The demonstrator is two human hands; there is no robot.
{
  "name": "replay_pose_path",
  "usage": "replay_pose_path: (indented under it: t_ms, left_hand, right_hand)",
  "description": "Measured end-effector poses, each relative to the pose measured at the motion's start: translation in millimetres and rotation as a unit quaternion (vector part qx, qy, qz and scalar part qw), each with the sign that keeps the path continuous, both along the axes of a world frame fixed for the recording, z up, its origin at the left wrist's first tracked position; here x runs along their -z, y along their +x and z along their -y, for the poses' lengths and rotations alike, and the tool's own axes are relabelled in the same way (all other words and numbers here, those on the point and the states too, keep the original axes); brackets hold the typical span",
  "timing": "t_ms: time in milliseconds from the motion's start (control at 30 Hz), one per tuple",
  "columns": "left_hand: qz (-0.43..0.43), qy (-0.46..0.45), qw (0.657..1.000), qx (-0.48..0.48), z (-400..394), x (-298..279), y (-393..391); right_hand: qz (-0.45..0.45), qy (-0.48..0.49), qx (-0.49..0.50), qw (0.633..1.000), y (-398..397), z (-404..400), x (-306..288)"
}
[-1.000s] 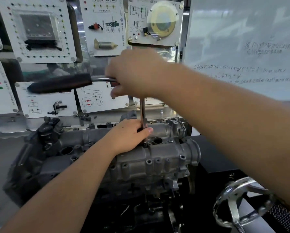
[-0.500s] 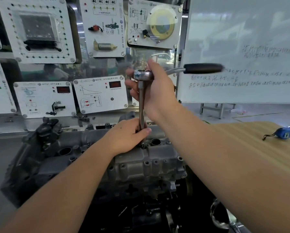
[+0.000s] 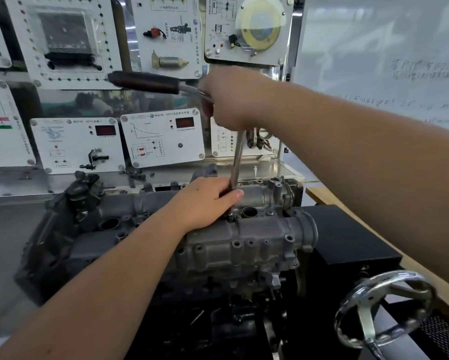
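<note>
A grey engine cylinder head [image 3: 244,242] sits on a black stand in the middle. A long steel extension bar [image 3: 237,162] stands upright from a bolt hole on the head's top. My left hand [image 3: 207,201] grips the bar's lower end just above the head. At the top, my right hand [image 3: 233,97] covers and holds the ratchet head. The ratchet's black handle [image 3: 145,83] points left.
White training panels [image 3: 163,137] with gauges and parts hang behind the engine. A whiteboard [image 3: 387,61] with writing fills the upper right. A chrome handwheel [image 3: 381,310] sits at the lower right, beside a wooden table edge [image 3: 322,198].
The ratchet handle has swung from pointing right half a second ago to pointing left, as it did a second ago. My left hand stays on the bar's lower end.
</note>
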State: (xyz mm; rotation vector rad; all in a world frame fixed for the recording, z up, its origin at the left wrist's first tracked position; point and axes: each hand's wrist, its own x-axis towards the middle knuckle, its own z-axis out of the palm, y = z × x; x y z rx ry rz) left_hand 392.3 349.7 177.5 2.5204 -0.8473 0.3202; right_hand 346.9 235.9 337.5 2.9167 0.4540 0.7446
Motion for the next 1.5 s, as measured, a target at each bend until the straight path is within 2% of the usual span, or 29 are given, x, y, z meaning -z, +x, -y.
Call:
replay_pose_path:
  t_ms: [33, 100, 167, 200, 267, 333, 367, 433, 467, 500, 567, 733, 867, 967, 1100, 1233, 1400, 1500]
  left_hand:
    - [0.0, -0.006, 1.0, -0.001, 0, 0, 1]
    - [0.001, -0.012, 1.0, -0.003, -1, 1, 2]
    - [-0.003, -0.015, 1.0, -0.003, -1, 1, 3]
    - [-0.008, -0.021, 1.0, -0.003, 0, 1, 3]
    - [-0.013, -0.033, 0.999, -0.002, 0, 1, 3]
    - [-0.014, -0.033, 0.999, -0.005, 0, 1, 3]
    - [-0.019, -0.035, 0.999, -0.005, 0, 1, 3]
    - [-0.029, -0.039, 0.999, -0.001, 0, 1, 3]
    - [-0.029, -0.038, 0.999, 0.001, 0, 1, 3]
    - [-0.027, -0.037, 0.999, 0.002, 0, 1, 2]
    - [-0.025, -0.037, 0.999, 0.003, 0, 1, 3]
    - [-0.009, -0.032, 0.999, 0.012, -1, 0, 2]
    - [0.007, -0.038, 0.999, 0.031, -2, 1, 0]
    - [-0.05, -0.125, 0.989, 0.054, 0, -2, 0]
    - [-0.164, -0.342, 0.92, 0.095, 19, -5, -5]
    - [-0.218, -0.399, 0.887, 0.079, 30, -6, -4]
    - [-0.231, -0.441, 0.866, 0.056, 36, -6, -2]
    - [-0.23, -0.446, 0.863, 0.048, 38, -6, -1]
  right_hand:
    - [0.063, -0.024, -0.015, 0.998, 3, 2, 9]
    - [0.165, 0.013, -0.087, 0.982, 10, 11, 28]
    - [0.206, 0.166, -0.185, 0.947, 16, 17, 45]
    - [0.196, 0.275, -0.233, 0.912, 17, 16, 54]
    - [0.126, 0.493, -0.285, 0.812, 17, 9, 70]
    - [0.056, 0.633, -0.294, 0.714, 19, 2, 77]
    - [-0.002, 0.692, -0.313, 0.65, 20, 1, 77]
    - [-0.138, 0.779, -0.334, 0.512, 20, 3, 72]
    - [-0.19, 0.797, -0.325, 0.472, 19, 6, 68]
    - [-0.224, 0.805, -0.306, 0.456, 19, 10, 65]
    - [-0.26, 0.811, -0.256, 0.456, 21, 16, 57]
    - [-0.286, 0.782, -0.14, 0.536, 25, 27, 34]
    - [-0.4, 0.722, -0.188, 0.533, 22, 37, 33]
    - [-0.432, 0.69, -0.209, 0.541, 22, 30, 36]
    - [-0.437, 0.656, -0.216, 0.576, 21, 7, 36]
    - [-0.425, 0.65, -0.214, 0.592, 21, -2, 37]
    - [-0.368, 0.71, -0.216, 0.56, 21, 2, 44]
    - [-0.286, 0.78, -0.226, 0.509, 20, 6, 53]
